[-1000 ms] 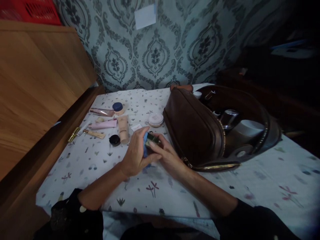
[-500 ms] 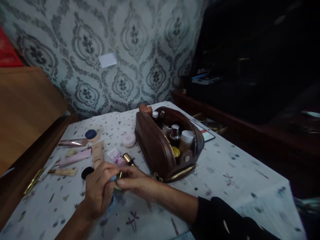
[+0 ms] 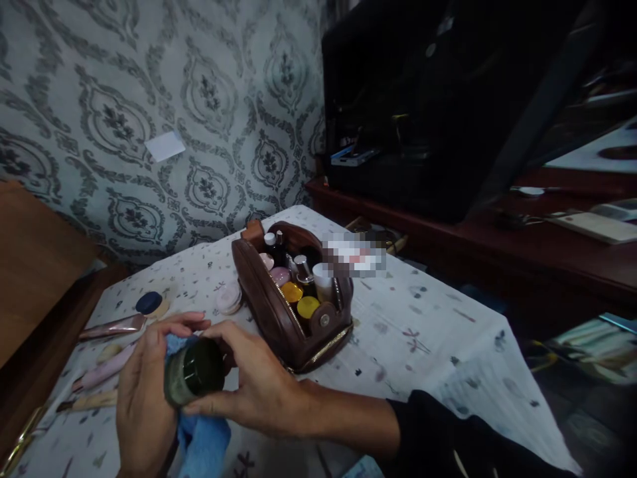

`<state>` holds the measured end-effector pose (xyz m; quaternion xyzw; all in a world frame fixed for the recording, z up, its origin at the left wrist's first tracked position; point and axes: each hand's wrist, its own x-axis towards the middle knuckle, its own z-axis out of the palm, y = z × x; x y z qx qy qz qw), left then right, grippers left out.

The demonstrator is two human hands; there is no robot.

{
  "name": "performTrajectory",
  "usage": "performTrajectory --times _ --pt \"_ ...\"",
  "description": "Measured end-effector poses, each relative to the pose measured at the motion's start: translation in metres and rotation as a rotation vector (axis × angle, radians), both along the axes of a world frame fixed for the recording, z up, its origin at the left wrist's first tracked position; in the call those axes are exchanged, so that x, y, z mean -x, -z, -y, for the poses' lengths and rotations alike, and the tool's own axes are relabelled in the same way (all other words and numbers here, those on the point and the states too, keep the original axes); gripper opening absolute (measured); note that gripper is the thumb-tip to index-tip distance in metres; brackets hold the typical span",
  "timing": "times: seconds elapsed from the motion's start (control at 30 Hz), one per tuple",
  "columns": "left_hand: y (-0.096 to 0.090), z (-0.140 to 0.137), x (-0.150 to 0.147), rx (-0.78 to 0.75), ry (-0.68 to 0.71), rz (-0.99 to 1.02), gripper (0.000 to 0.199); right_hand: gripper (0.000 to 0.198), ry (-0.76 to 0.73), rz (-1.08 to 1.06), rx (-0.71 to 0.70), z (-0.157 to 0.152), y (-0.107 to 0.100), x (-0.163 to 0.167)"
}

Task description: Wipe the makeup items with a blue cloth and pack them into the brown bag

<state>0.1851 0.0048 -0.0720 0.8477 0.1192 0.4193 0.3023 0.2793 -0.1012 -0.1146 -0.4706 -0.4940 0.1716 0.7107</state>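
Between my two hands is a small dark green cosmetic jar [image 3: 195,372], tilted on its side with its dark lid toward the right. My right hand [image 3: 259,378] grips the jar by its lid end, thumb below and fingers above. My left hand [image 3: 144,392] cups a blue cloth [image 3: 205,441] against the jar's other side; part of the cloth hangs below. Just beyond stands a brown cosmetic bag [image 3: 263,299], unzipped, with several bottles and jars inside, among them a yellow-lidded jar [image 3: 308,307] and a white-capped bottle [image 3: 323,282].
Left of the bag lie a pale round compact [image 3: 229,298], a blue-lidded jar [image 3: 149,303], a pink tube [image 3: 113,328], brushes and a gold tube [image 3: 22,438]. A cardboard box [image 3: 40,259] stands at the left. Behind the table's right side is a dark red cabinet [image 3: 448,242].
The view has swung right. The green jar, mostly hidden in my hands before, now shows clearly, with the blue cloth hanging below it. My left-hand fingers have loosened and straightened.
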Motion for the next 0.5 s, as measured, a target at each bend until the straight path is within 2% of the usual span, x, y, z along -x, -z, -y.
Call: performTrajectory --times 0.1,0.17,0.33,0.43,0.5 --pt "-0.018 0.011 -0.023 0.253 0.01 0.015 0.026 0.058 0.078 0.199 -0.05 0.018 -0.019 -0.017" --pt "-0.03 0.02 -0.04 0.355 0.074 0.0 0.027 0.054 0.128 0.29 -0.042 0.029 -0.033 -0.028" --pt "-0.046 0.03 -0.078 0.576 0.207 0.003 0.019 0.046 0.219 0.348 -0.026 0.046 -0.054 -0.054" --pt "-0.044 0.026 -0.093 0.628 0.324 -0.035 0.024 0.044 0.189 0.311 0.005 0.054 -0.054 -0.069" --pt "-0.041 0.021 -0.1 0.58 0.407 -0.073 0.025 0.044 0.156 0.295 0.048 0.058 -0.052 -0.078"
